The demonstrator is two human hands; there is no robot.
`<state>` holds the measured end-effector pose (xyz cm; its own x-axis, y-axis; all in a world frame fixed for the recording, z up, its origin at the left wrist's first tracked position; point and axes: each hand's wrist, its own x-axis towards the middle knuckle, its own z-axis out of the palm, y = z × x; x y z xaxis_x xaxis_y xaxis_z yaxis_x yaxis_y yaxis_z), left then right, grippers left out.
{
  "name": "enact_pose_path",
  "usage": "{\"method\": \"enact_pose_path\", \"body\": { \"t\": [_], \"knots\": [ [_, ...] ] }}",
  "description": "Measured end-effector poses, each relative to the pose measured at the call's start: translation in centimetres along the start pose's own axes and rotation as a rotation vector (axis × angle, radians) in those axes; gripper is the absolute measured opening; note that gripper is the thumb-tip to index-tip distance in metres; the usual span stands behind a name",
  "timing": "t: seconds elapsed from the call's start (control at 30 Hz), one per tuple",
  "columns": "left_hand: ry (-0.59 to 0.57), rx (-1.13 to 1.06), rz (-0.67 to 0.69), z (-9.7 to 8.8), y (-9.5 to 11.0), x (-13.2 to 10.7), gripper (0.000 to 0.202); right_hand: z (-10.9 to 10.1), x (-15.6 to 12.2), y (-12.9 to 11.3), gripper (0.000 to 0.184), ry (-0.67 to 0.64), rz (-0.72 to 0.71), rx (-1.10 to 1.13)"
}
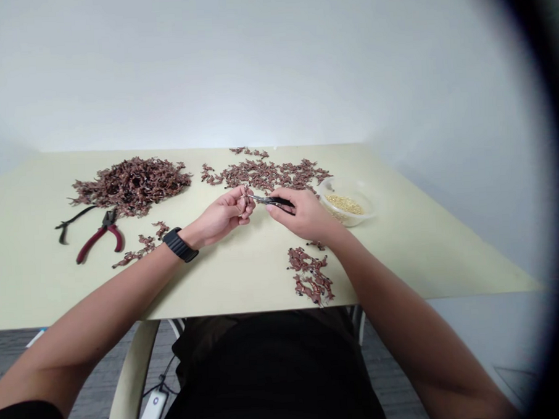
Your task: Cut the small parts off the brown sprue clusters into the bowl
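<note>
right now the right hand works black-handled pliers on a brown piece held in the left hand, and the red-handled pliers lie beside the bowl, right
Only the place is wrong: in the head view the red-handled pliers lie at the table's left, by the big brown pile, far from the bowl. The rest stands.

I see reddish-brown pieces (133, 185) heaped on my pale yellow table (245, 273), red-handled pliers (99, 234), golden beads (345, 204) in a clear bowl (359, 190), my black watch (180, 245)

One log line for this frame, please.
left hand pinches small brown piece | right hand grips slim black-handled pliers, tips at the piece | beside: clear plastic bowl of gold bits
</note>
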<state>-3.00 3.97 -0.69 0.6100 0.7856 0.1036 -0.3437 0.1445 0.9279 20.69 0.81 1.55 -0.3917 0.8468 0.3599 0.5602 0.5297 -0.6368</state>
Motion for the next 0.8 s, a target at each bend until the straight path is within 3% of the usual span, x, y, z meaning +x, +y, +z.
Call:
{"method": "enact_pose_path", "body": {
  "t": [0.33, 0.43, 0.53, 0.7, 0.8],
  "knots": [
    [-0.008, 0.059, 0.012, -0.26, -0.10, 0.05, 0.024, -0.15, -0.08, -0.12, 0.029, -0.002, -0.017, -0.029],
    [0.109, 0.155, 0.058, -0.26, -0.17, 0.10, 0.012, -0.20, -0.05, -0.19, 0.028, 0.039, -0.056, -0.101],
    [0.264, 0.272, 0.139, -0.44, -0.15, 0.09, 0.024, -0.06, -0.02, 0.04, 0.026, 0.112, -0.110, -0.172],
    [0.069, 0.341, 0.071, -0.78, -0.03, 0.05, 0.046, 0.14, -0.02, 0.21, 0.026, 0.139, -0.107, -0.224],
    [0.076, 0.386, 0.113, -0.54, -0.17, 0.14, 0.042, 0.19, 0.00, -0.02, 0.028, 0.081, -0.033, -0.178]
  ]
}}
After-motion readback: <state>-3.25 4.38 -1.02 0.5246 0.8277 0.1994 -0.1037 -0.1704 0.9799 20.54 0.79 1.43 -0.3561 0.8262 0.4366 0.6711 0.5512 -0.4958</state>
